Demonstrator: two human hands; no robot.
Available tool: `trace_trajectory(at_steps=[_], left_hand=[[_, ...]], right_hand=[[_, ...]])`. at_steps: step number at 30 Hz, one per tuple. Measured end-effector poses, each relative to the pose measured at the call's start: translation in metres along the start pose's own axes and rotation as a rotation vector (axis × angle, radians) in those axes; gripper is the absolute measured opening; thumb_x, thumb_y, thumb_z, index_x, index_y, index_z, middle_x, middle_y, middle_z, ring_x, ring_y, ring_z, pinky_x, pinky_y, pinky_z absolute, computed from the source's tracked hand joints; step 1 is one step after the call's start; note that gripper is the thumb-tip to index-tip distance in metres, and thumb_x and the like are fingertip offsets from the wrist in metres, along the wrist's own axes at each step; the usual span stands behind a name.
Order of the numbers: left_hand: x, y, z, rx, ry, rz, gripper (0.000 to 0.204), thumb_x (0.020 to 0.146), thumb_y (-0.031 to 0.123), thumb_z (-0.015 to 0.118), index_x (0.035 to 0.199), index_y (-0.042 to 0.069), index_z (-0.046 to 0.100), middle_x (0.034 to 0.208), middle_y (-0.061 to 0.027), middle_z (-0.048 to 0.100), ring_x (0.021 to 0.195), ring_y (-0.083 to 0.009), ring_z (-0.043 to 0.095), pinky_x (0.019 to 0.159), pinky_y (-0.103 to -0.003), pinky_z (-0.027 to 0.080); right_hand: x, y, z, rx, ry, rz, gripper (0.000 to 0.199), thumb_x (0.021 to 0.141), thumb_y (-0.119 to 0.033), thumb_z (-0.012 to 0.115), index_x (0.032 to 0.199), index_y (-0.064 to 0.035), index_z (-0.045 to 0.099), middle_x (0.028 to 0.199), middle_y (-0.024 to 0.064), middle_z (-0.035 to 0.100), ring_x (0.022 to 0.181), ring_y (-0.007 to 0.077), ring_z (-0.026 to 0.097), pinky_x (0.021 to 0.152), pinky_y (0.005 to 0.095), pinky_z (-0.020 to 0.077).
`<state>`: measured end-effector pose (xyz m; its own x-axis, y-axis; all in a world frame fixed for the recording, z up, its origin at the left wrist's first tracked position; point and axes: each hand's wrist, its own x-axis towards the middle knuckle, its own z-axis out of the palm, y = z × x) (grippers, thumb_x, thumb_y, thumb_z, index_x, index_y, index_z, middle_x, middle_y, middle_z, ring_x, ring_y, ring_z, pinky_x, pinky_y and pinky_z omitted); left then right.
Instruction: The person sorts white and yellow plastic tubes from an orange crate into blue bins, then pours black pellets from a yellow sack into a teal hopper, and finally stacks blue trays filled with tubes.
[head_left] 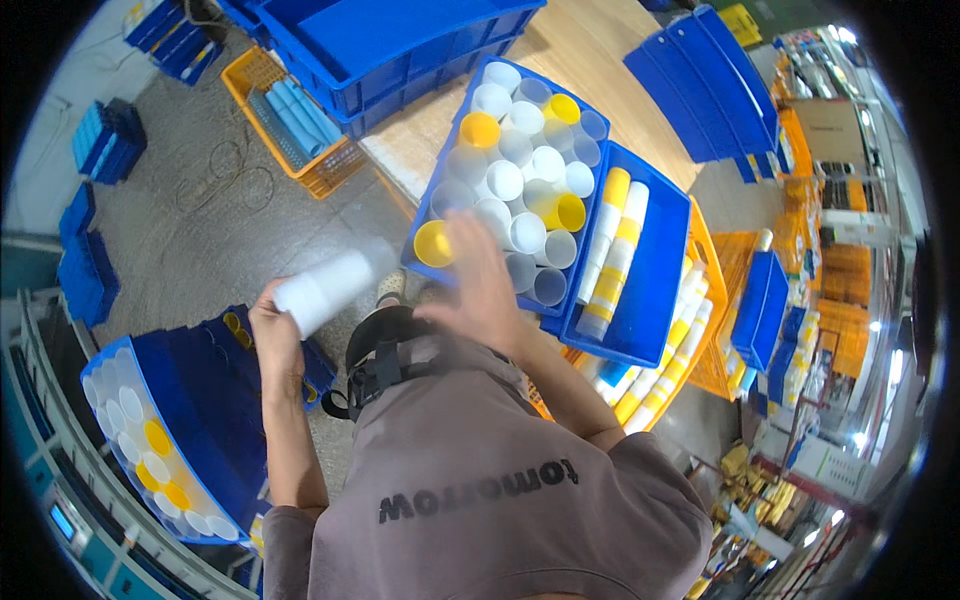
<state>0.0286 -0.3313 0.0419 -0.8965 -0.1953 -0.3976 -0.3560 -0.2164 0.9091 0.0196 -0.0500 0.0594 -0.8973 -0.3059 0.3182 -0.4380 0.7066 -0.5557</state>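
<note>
My left hand [275, 325] is closed around a short stack of white plastic cups [325, 292], tilted with its far end toward the blue crate; that end is blurred. Blurred by motion, my right hand [482, 285] is at the near left edge of the blue crate [425, 200], fingers stretched out and thumb apart. I see nothing in it. Upright white, clear and yellow cups [528, 232] fill this crate. A yellow cup [433, 243] stands just left of my right fingers.
Against the crate's right side is a blue bin [640, 300] with long cup stacks [612, 260] lying in it. An orange crate [690, 330] of more stacks sits below. At the lower left stands another blue crate [190, 430] of cups. Larger blue crates [400, 60] rest on the wooden table [580, 60].
</note>
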Motion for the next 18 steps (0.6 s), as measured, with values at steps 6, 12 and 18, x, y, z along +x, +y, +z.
trace_trajectory(at_steps=[6, 12, 18], left_hand=[[-0.061, -0.017, 0.057, -0.426, -0.442, -0.300, 0.056, 0.095, 0.046, 0.059, 0.117, -0.005, 0.060, 0.109, -0.0127, 0.067, 0.097, -0.0198, 0.065, 0.088, -0.034, 0.054], [-0.050, -0.091, 0.169, -0.330, -0.163, -0.539, 0.045, 0.092, 0.024, 0.068, 0.125, -0.002, 0.052, 0.105, -0.0112, 0.064, 0.093, -0.0206, 0.065, 0.076, -0.035, 0.054], [-0.024, -0.108, 0.219, 0.167, 0.258, -0.484, 0.048, 0.074, 0.028, 0.076, 0.103, -0.010, 0.067, 0.103, -0.0233, 0.069, 0.096, -0.0325, 0.069, 0.079, -0.039, 0.053]], right_hand=[[-0.010, 0.002, -0.040, -0.082, -0.146, -0.111, 0.087, 0.067, -0.022, 0.081, 0.143, -0.0056, 0.042, 0.126, 0.0165, 0.056, 0.110, 0.0329, 0.058, 0.093, 0.0450, 0.0462], [-0.043, 0.096, -0.064, -0.148, -0.206, 0.098, 0.073, 0.075, -0.021, 0.078, 0.138, -0.0033, 0.048, 0.123, 0.0215, 0.060, 0.110, 0.0356, 0.059, 0.093, 0.0424, 0.0470], [-0.080, 0.153, -0.120, 0.192, 0.190, 0.579, 0.066, 0.084, -0.025, 0.076, 0.137, 0.0009, 0.045, 0.127, 0.0187, 0.058, 0.113, 0.0314, 0.057, 0.096, 0.0379, 0.0463]])
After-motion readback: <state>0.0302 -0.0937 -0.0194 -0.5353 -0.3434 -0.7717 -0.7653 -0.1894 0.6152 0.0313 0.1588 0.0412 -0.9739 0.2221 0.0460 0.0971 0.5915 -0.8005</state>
